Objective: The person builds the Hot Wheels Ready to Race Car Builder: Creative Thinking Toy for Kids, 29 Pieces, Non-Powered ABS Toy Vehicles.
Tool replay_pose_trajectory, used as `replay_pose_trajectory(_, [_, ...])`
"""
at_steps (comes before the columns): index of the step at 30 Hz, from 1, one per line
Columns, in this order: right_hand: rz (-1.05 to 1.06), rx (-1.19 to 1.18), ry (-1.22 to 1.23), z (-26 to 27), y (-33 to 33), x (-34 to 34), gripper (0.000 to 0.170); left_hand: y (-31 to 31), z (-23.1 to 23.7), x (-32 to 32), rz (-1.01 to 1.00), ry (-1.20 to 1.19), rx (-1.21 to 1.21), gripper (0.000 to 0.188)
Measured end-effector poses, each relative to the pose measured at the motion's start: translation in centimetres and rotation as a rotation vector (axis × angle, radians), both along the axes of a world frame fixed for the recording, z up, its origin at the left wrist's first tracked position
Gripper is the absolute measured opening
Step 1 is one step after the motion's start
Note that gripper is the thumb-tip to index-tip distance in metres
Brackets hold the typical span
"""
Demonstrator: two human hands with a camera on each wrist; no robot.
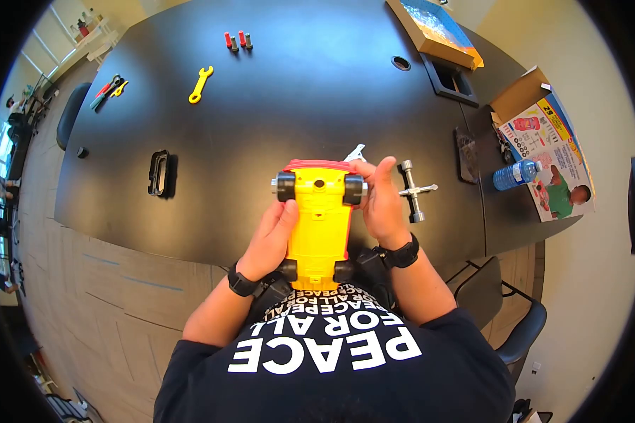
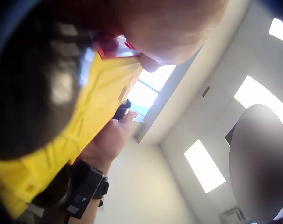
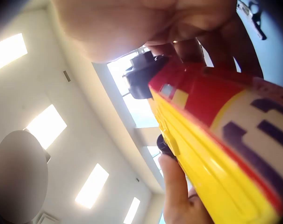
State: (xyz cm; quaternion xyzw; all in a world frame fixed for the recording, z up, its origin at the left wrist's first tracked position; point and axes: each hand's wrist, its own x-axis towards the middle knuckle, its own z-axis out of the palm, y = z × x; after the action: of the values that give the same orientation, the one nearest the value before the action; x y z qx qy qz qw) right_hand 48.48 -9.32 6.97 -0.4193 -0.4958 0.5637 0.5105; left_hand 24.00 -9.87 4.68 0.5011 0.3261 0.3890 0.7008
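A toy car (image 1: 320, 236) is held up in front of the person's chest, its yellow underside facing the head camera. Its body (image 3: 211, 88) is red on the side, with large dark markings on a pale patch. Black wheels (image 1: 285, 187) show near its corners. The left hand (image 1: 269, 236) grips one long edge, thumb lying along the yellow base. By the far wheel on the other side, the right hand (image 1: 384, 208) holds the car with its fingers behind the red body and its thumb raised. Beyond the car, a whitish tool (image 1: 356, 153) is partly hidden.
On the dark table lie a silver cross wrench (image 1: 416, 190), a yellow wrench (image 1: 201, 84), a black frame-shaped part (image 1: 159, 173), several red and grey pegs (image 1: 241, 40) and a tool cluster (image 1: 109, 92). A water bottle (image 1: 513, 175) lies by the printed box (image 1: 554, 155) at right.
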Motion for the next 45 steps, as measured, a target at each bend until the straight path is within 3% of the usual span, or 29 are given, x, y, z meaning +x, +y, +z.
replay_pose_trajectory(2, [-0.152,-0.161,0.168,0.0,-0.8,-1.8,0.099,0.5,-0.1,0.2,-0.008,-0.053,-0.02,0.067])
replay_pose_trajectory(4, [-0.11,-0.139,0.164,-0.6,-0.5,-1.0,0.101,0.8,-0.3,0.3,-0.007,-0.248,-0.156,0.087])
replay_pose_trajectory(6, [-0.008,-0.031,0.04,0.2,0.3,0.6,0.089,1.0,-0.6,-0.4,-0.027,-0.255,-0.151,0.095])
replay_pose_trajectory(8, [-0.204,0.034,-0.315,0.5,2.0,2.2,0.036,0.7,-1.3,-0.9,-0.039,-0.23,0.004,0.068])
replay_pose_trajectory(9, [-0.273,0.11,-0.57,0.4,2.8,3.4,0.031,0.5,-1.2,-1.1,-0.044,-0.235,0.003,0.068])
replay_pose_trajectory(10, [-0.34,0.187,-0.826,-0.2,3.4,4.4,0.031,0.2,-0.8,-1.2,-0.045,-0.065,0.04,0.063])
replay_pose_trajectory(11, [-0.344,0.187,-0.829,-0.9,3.9,5.1,0.031,0.0,-0.4,-1.2,-0.045,0.107,0.078,0.06])
replay_pose_trajectory(13, [-0.357,0.448,-1.104,-1.7,4.6,5.8,0.044,-0.2,0.1,-1.3,-0.025,0.064,0.027,0.06])
replay_pose_trajectory(14, [-0.357,0.45,-1.106,-1.6,4.9,5.8,0.044,-0.2,0.1,-1.5,-0.002,0.023,-0.026,0.061])
replay_pose_trajectory(16, [-0.175,0.229,-1.11,-1.5,5.2,5.3,0.053,-0.2,0.0,-2.0,0.005,0.037,0.015,0.063])
replay_pose_trajectory(18, [-0.182,0.331,-1.148,-2.9,5.8,5.3,0.049,-0.3,-0.1,-2.3,0.019,0.052,0.057,0.064])
replay_pose_trajectory(20, [-0.071,0.368,-1.204,-3.4,6.7,5.5,0.033,-0.3,-0.2,-2.5,0.038,-0.007,0.071,0.063])
replay_pose_trajectory(23, [-0.168,0.451,-1.094,-3.3,7.4,5.2,0.019,-0.5,-0.3,-2.5,0.098,-0.003,0.141,0.062])
replay_pose_trajectory(24, [-0.269,0.6,-1.093,-3.0,7.6,5.1,0.009,-0.5,-0.2,-2.5,0.108,-0.002,0.14,0.062])
replay_pose_trajectory(25, [-0.32,0.462,-0.884,-2.1,7.5,4.6,0.01,-0.5,-0.1,-2.4,0.13,-0.004,0.165,0.058])
replay_pose_trajectory(26, [-0.366,0.321,-0.676,-1.0,7.1,3.9,0.011,-0.4,-0.1,-2.4,0.15,-0.007,0.19,0.054])
replay_pose_trajectory(28, [-0.345,0.286,-0.236,0.8,6.2,3.0,0.029,-0.4,-0.1,-2.2,0.185,-0.002,0.16,0.05])
replay_pose_trajectory(30, [-0.275,0.255,-0.033,4.6,4.4,1.8,0.038,-0.3,0.1,-1.8,0.213,0.005,0.126,0.046])
replay_pose_trajectory(34, [-0.172,0.164,0.052,7.9,2.1,0.6,0.047,-0.2,1.0,-1.7,0.204,-0.059,0.118,0.042])
replay_pose_trajectory(37, [0.057,0.11,0.197,8.0,1.3,0.0,0.057,-0.4,0.9,-1.3,0.191,-0.062,0.099,0.043])
replay_pose_trajectory(40, [0.024,0.213,0.136,6.9,1.0,-1.5,0.059,-0.6,0.9,-0.9,0.203,-0.085,0.06,0.044])
replay_pose_trajectory(42, [0.013,0.282,0.069,6.0,1.1,-2.1,0.055,-0.9,0.9,-0.7,0.207,-0.088,0.035,0.046])
replay_pose_trajectory(44, [0.067,0.278,-0.067,5.5,1.2,-2.5,0.048,-0.9,1.0,-0.5,0.238,-0.026,0.156,0.049])
replay_pose_trajectory(45, [0.049,0.255,-0.08,5.6,1.1,-2.9,0.039,-0.9,1.0,-0.5,0.24,-0.026,0.155,0.049])
